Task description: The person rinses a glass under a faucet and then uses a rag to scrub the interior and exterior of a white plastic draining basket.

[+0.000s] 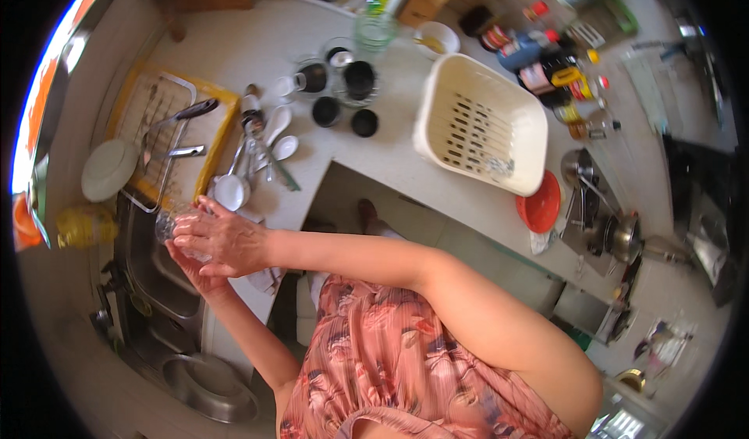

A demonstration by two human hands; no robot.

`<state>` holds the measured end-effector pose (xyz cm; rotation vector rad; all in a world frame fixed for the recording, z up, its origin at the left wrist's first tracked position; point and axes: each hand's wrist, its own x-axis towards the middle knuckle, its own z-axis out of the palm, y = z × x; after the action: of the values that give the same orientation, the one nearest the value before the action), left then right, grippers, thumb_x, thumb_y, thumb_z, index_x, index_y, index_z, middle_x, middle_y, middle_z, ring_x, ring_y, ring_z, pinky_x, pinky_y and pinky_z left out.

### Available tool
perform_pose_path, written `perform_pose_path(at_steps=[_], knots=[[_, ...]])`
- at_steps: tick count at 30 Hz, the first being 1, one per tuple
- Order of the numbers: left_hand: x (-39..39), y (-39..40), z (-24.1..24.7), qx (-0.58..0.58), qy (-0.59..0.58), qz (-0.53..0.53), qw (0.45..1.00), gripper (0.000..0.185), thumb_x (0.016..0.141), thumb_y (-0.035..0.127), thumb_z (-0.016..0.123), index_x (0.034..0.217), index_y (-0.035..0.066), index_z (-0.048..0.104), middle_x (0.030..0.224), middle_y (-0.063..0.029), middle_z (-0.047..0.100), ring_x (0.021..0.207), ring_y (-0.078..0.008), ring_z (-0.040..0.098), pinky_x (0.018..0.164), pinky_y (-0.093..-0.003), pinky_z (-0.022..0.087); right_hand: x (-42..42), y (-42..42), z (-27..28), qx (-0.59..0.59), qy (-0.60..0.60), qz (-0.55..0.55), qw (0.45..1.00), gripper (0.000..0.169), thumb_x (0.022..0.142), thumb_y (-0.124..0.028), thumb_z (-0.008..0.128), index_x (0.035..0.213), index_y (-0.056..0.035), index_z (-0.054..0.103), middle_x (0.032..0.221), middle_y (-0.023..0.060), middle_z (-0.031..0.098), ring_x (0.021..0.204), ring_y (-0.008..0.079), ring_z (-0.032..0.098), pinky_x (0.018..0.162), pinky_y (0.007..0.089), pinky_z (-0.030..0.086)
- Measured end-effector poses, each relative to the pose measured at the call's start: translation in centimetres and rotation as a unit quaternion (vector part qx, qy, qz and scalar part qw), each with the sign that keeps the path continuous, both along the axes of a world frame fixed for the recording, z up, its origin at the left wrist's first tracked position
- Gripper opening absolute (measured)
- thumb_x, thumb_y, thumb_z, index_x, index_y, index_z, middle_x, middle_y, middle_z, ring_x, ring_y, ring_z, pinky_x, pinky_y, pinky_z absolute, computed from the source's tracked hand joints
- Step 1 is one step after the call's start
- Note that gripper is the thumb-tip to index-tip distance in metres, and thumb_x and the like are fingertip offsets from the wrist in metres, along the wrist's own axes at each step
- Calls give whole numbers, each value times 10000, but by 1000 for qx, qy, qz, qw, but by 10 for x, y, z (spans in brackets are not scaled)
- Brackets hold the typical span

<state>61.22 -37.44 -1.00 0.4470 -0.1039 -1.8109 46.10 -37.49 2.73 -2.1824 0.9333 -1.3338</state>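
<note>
Over the near edge of the sink, a clear, patterned glass vessel (166,226) is held between my two hands. My right hand (227,239) lies over it with the fingers stretched across its side. From below, my left hand (198,272) cups the same vessel. Much of it is hidden behind the fingers, so its full shape cannot be told. Beneath and beside the hands is the stainless steel sink (164,281). A small white cup (229,192) stands on the counter close to my right fingertips.
A yellow-rimmed tray (217,158) carries a wire rack. White spoons (279,124) lie beside it. Several dark cups (325,112) stand farther back. A cream plastic basket (485,117), a red bowl (539,205) and sauce bottles (535,76) are to the right. A metal basin (210,386) sits lower left.
</note>
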Motion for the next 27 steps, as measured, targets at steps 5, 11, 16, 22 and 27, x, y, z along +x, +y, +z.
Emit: perform_pose_path(at_steps=[5, 11, 16, 22, 27], knots=[[-101, 0, -6, -49, -165, -137, 975, 523, 960, 402, 519, 1357, 66, 467, 1380, -113, 503, 1295, -267, 448, 1108, -447, 335, -123, 54, 15, 73, 14, -130, 989, 538, 850, -332, 644, 1306, -88, 496, 1306, 127, 523, 1299, 308, 435, 1109, 540, 277], [-179, 4, -16, -65, -301, -110, 945, 597, 886, 192, 663, 1410, 73, 402, 1389, -98, 470, 1265, -273, 467, 1026, -458, 409, -309, 129, 6, 105, -25, -426, 898, 326, 789, 5, 625, 1110, -28, 576, 1108, 146, 582, 1080, 334, 548, 932, 410, 456], [-193, 2, -14, -40, -349, -120, 929, 636, 870, 123, 666, 1431, 57, 373, 1370, -93, 481, 1236, -258, 497, 1000, -420, 432, -444, 198, -42, 450, 221, -519, 692, 221, 808, -93, 653, 1028, -67, 658, 1096, 171, 615, 1031, 347, 593, 916, 434, 484], [-192, -6, -33, -105, -511, -81, 849, 780, 711, 34, 793, 1387, 46, 404, 1312, -114, 523, 1209, -231, 496, 1006, -369, 431, -478, 204, -107, 465, 284, -500, 673, 279, 671, -84, 731, 944, -123, 686, 936, 170, 642, 947, 357, 631, 828, 418, 507], [-201, -7, -49, -161, -618, -79, 766, 841, 590, 43, 850, 1317, 71, 428, 1265, -66, 516, 1210, -218, 464, 1061, -352, 331, -452, 192, -71, 435, 112, -514, 730, 204, 714, -36, 695, 916, -54, 673, 835, 84, 690, 770, 185, 658, 712, 304, 517]])
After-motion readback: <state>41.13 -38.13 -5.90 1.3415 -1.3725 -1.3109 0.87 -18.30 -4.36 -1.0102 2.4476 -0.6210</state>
